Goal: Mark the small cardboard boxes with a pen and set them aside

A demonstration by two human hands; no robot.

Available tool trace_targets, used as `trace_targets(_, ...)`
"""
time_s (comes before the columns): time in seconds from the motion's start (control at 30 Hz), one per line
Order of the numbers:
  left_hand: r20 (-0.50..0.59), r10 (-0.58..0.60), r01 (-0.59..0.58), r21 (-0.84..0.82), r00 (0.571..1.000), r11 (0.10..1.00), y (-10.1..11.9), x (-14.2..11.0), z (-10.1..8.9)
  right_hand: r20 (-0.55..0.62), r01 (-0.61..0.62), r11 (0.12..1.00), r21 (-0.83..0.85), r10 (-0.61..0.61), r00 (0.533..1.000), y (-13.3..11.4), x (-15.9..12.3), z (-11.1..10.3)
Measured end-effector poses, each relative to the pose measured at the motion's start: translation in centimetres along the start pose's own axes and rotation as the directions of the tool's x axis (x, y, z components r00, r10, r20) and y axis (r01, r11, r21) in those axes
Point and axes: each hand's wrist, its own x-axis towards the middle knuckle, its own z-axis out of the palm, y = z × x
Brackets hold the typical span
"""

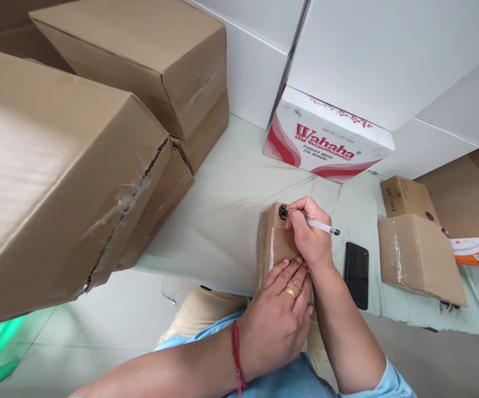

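Note:
A small brown cardboard box [283, 240] lies before me at the near edge of the cloth-covered table. My left hand [284, 309] rests flat on its near part, fingers stretched out and close together, a gold ring on one finger. In my right hand [309, 229] is a pen [322, 226] with a pale barrel and dark end, held in a writing grip. The pen's tip is hidden by my fingers, beside a dark round mark [283, 212] at the box's far end. A white strip runs along the box's left edge.
Large cardboard cartons [69, 166] are stacked on the left. A white and red water carton [326, 141] stands at the back against white panels. To the right are a black phone [356, 275], smaller boxes [419, 254] and an orange packet [477, 250].

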Motion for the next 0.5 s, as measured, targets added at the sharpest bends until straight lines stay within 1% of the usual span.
trace_targets(0.1, 0.005, -0.002, 0.002, -0.011, 1.0, 1.0, -0.02, -0.05, 0.03, 0.006, 0.004, 1.0, 0.002, -0.004, 1.0, 0.12, -0.12, -0.04)
trace_targets(0.2, 0.015, -0.003, 0.003, -0.01, 1.0, 1.0, -0.04, -0.03, -0.04, -0.012, 0.016, 1.0, -0.008, -0.016, 1.0, 0.27, -0.29, -0.04)
trace_targets(0.37, 0.016, -0.011, 0.011, -0.017, 1.0, 1.0, 0.01, -0.01, -0.11, -0.122, -0.007, 1.0, -0.007, 0.006, 0.993, 0.13, -0.42, 0.08)
trace_targets(0.4, 0.017, -0.015, 0.015, -0.019, 1.0, 1.0, 0.02, -0.02, -0.09, -0.126, -0.011, 1.0, -0.01, 0.01, 0.992, 0.07, -0.39, 0.11)
trace_targets(0.5, 0.017, -0.014, 0.014, -0.019, 1.0, 1.0, -0.03, -0.03, -0.01, -0.091, -0.024, 1.0, -0.005, 0.024, 0.996, -0.03, -0.2, 0.14)
